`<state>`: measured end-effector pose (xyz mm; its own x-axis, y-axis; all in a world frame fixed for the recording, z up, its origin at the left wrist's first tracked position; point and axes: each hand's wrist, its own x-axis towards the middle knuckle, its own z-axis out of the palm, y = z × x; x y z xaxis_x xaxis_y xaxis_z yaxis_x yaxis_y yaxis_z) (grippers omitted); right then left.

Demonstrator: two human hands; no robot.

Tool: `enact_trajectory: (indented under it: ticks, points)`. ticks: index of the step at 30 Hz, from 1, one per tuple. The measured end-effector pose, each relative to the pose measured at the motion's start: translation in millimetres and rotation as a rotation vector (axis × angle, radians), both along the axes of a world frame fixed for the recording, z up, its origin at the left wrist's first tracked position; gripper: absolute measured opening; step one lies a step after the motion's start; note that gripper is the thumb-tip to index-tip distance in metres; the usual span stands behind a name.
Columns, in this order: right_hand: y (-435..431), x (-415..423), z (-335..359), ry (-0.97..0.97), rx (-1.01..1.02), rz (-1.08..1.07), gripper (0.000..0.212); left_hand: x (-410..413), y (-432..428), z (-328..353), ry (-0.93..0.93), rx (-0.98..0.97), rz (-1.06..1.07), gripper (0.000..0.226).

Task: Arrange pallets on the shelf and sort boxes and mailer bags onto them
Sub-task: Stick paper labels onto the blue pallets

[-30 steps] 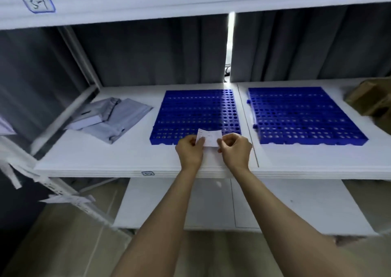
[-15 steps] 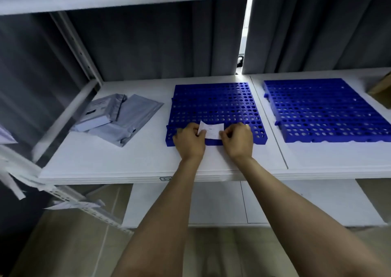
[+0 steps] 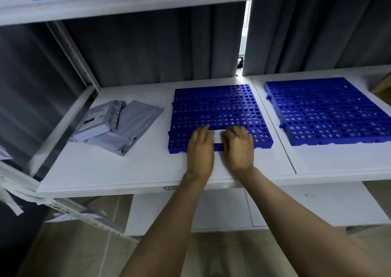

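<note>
Pressing a white paper slip [image 3: 218,135] flat: left hand [image 3: 200,149] has its fingers straight, while blur hides whether the right hand [image 3: 238,149] is in a pinching grip. The slip sits on the centre blue pallet [image 3: 215,107], at its near edge. Grey mailer bags [image 3: 118,126] lie toward frame left, nearer the left hand, and the second pallet [image 3: 325,111] lies to the right.

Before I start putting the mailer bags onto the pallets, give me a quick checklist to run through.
1. The left pallet lies flat on the shelf: ok.
2. The right pallet lies flat, top bare: ok.
3. The white slip is fixed on the left pallet's front edge: cannot tell; the left hand and right hand cover its ends.
4. Hands free for lifting: not ok, both rest on the slip.
5. The mailer bags are on a pallet: not ok, they lie on bare shelf beside the left pallet.
</note>
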<state>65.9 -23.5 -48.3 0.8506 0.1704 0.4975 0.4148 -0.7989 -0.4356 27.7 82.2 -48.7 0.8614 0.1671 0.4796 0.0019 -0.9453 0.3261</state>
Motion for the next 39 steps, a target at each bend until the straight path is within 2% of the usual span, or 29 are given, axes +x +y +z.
enact_trajectory:
  ticks: [2,5,7,11,16,22,27,31,35,39]
  points:
    - [-2.2,-2.7,-6.8,-0.051,-0.041,0.032,0.018,-8.8,-1.9,-9.4,0.050,0.072,-0.087,0.045]
    - [-8.5,-9.3,-12.7,-0.083,-0.109,0.085,0.039,-11.6,-3.0,-13.5,0.112,0.107,-0.080,0.048]
    - [-11.9,-9.9,-14.4,-0.064,-0.147,0.123,0.044,-12.6,-1.8,-8.2,0.154,0.117,-0.080,0.048]
    - [-14.2,-9.5,-15.1,-0.003,-0.200,0.157,0.047,-15.7,1.5,-5.0,0.231,0.134,-0.109,0.049]
    - [-18.1,-7.1,-17.0,-0.015,-0.233,0.186,0.038,-20.1,1.8,3.7,0.272,0.136,-0.104,0.049]
    - [-18.2,-8.5,-12.6,0.004,-0.286,0.183,0.037,-24.3,1.5,7.5,0.346,0.160,-0.111,0.051]
    - [-17.8,-10.3,-8.9,0.066,-0.327,0.215,0.044,-30.2,1.8,5.2,0.381,0.241,-0.110,0.059]
    - [-23.3,-18.1,-7.7,-0.016,-0.272,0.237,0.045,-39.0,-1.2,4.9,0.358,0.283,-0.131,0.062]
    - [-31.9,-23.1,-2.4,-0.064,-0.262,0.250,0.044,-41.6,-12.9,10.9,0.260,0.323,-0.097,0.059]
    - [-57.5,-18.5,8.7,-0.060,-0.228,0.236,0.051,-27.5,-41.8,35.7,0.283,0.269,-0.149,0.058]
